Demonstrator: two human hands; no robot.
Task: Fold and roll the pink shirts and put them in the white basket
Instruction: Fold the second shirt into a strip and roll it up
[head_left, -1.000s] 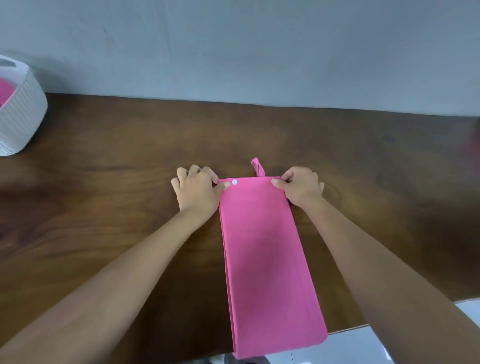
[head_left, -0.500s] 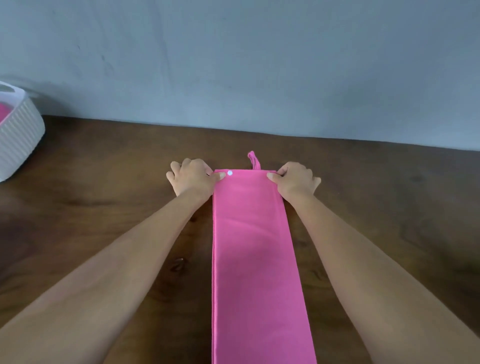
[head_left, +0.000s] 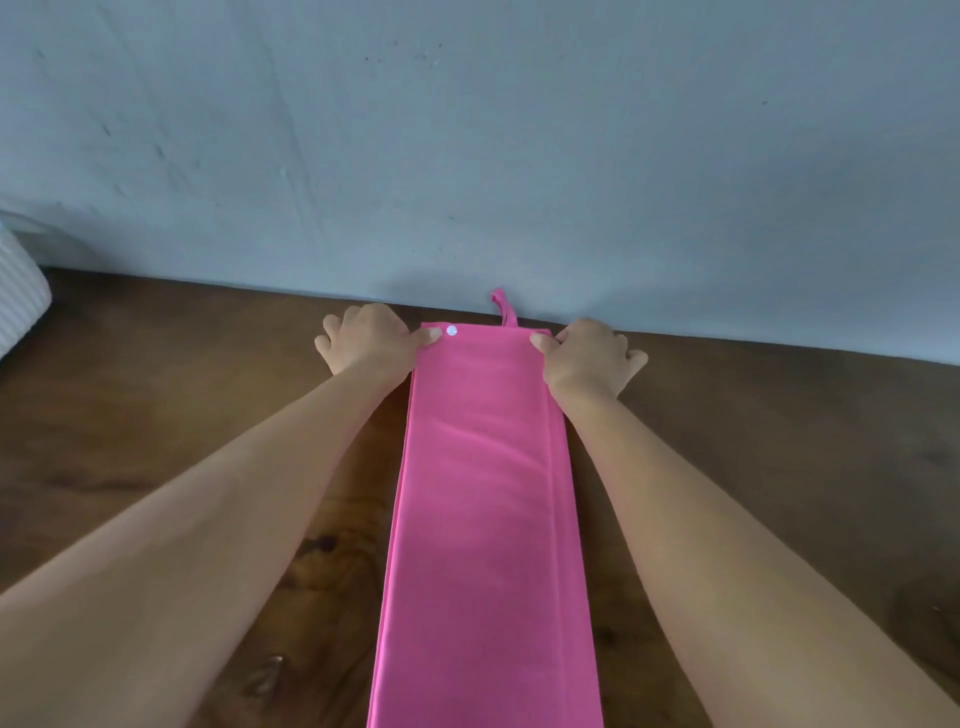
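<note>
1. Smooth pink shirt (head_left: 485, 519), folded into 1 long strip, reaches the wooden table's (head_left: 156, 415) far edge.
2. Left hand (head_left: 366, 338) and right hand (head_left: 589, 356) pinch its far corners, fingers curled.
3. The strip now lies nearer the wall; ribbed white basket (head_left: 18, 296) shows less.

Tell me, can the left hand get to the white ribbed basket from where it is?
Probably yes. The left hand pinches the folded pink shirt; only bare brown wooden table lies between it and the white ribbed basket, though it must let go first.

1 pink shirt (head_left: 488, 519) (w/ 1 white dot (head_left: 451, 330)), 2 hands, 1 white basket (head_left: 21, 301), 1 table (head_left: 156, 415).
</note>
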